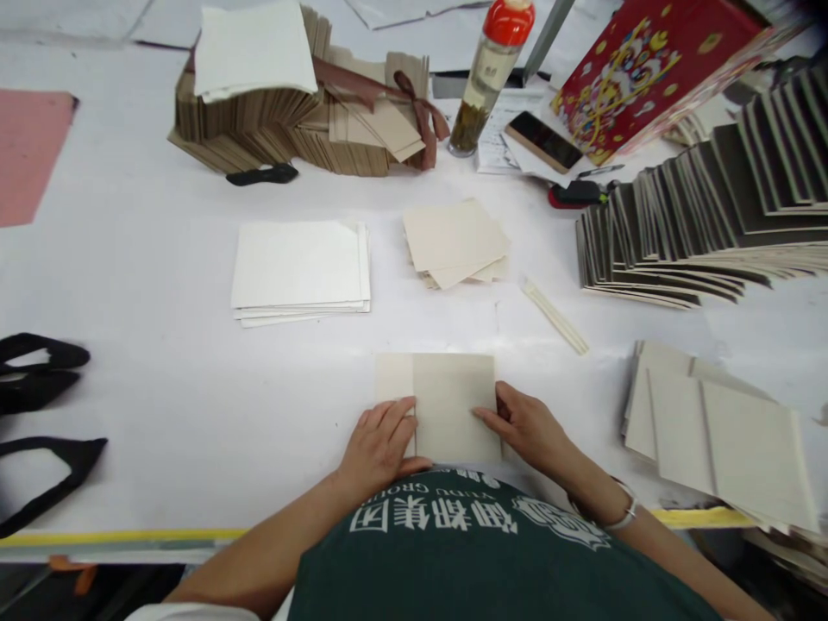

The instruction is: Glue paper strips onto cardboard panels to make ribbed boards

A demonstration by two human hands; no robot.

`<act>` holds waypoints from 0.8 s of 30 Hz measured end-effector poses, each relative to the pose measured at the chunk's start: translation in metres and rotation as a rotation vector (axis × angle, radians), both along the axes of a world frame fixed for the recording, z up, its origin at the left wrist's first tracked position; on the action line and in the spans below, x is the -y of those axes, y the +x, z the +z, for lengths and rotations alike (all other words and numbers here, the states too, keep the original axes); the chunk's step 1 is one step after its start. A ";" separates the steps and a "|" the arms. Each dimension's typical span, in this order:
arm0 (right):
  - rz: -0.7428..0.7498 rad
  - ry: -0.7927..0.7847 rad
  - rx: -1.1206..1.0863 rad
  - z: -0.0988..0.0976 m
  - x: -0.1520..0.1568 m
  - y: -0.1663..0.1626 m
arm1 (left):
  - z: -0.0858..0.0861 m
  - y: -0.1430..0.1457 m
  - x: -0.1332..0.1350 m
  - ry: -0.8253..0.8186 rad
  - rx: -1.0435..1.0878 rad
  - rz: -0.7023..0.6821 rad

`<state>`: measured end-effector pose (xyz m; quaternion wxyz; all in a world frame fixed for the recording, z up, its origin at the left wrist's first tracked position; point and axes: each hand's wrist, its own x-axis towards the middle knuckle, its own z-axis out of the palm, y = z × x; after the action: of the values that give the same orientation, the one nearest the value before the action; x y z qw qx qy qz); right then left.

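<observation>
In front of me at the table's near edge lies a beige card (pixel 454 405), a paler strip along its left side beyond a straight line. My left hand (pixel 381 442) rests flat on the card's left part, fingers stretched out over that line. My right hand (pixel 523 427) pinches the card's right edge, thumb on top and fingers partly hidden. Beyond the card are a stack of white sheets (pixel 297 266) and a loose pile of small beige cards (pixel 456 241). Thin pale strips (pixel 555 317) lie to the right of that pile.
Similar creased cards (pixel 718 423) are piled at the right edge. Behind them leans a long row of dark-faced boards (pixel 699 198). Bundled brown cards (pixel 252 121), a red-capped bottle (pixel 488 78), a phone (pixel 544 141) and a red box (pixel 647 69) stand farther back. Black loops (pixel 52 457) lie left.
</observation>
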<state>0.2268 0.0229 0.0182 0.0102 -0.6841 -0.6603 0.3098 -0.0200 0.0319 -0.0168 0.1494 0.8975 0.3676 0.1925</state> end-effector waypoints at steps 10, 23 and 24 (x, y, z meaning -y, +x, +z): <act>0.190 0.246 -0.125 0.000 0.017 0.004 | 0.001 0.000 0.000 -0.021 -0.017 0.001; -0.060 0.041 -0.062 0.007 0.001 -0.006 | 0.010 0.003 -0.004 -0.025 -0.183 -0.036; -0.051 0.026 -0.051 0.008 0.000 -0.007 | 0.013 0.004 -0.006 -0.030 -0.225 -0.058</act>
<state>0.2199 0.0231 0.0264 0.0436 -0.6925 -0.6461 0.3181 -0.0161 0.0377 -0.0039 0.1262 0.9214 0.3587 0.0804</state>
